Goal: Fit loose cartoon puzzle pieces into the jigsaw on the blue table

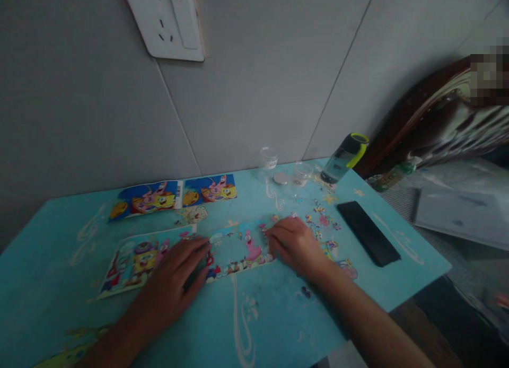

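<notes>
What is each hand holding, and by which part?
Nothing visibly: the left hand lies flat on the puzzle, the right hand curls over its right end, possibly hiding a piece.

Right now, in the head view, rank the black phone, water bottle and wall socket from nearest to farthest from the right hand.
1. Black phone, flat on the table, just right of the right hand.
2. Water bottle, at the table's back right corner.
3. Wall socket, high up, far to the left.
</notes>
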Motion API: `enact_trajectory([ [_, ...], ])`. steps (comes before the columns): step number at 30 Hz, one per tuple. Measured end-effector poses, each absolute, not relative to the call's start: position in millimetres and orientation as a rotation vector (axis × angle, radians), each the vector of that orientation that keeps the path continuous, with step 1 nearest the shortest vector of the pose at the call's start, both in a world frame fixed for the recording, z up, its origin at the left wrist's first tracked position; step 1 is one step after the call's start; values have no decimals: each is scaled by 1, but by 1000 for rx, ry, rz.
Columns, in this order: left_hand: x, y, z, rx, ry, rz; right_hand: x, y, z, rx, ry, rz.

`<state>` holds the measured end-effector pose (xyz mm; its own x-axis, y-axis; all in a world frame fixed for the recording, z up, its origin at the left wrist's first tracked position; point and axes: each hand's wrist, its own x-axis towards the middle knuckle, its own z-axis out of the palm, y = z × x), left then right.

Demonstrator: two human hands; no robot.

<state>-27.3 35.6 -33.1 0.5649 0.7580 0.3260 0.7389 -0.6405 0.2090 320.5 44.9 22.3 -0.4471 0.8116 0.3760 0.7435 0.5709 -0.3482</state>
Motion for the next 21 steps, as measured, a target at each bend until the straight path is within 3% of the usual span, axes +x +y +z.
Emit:
enact_trajectory([
  [9, -18, 32, -19, 2699, 1303, 588, 377, 81, 4, -1899, -2018, -164],
  [21, -14, 32, -18, 2700, 1277, 664, 378, 78, -2, -2025, -2072, -251],
])
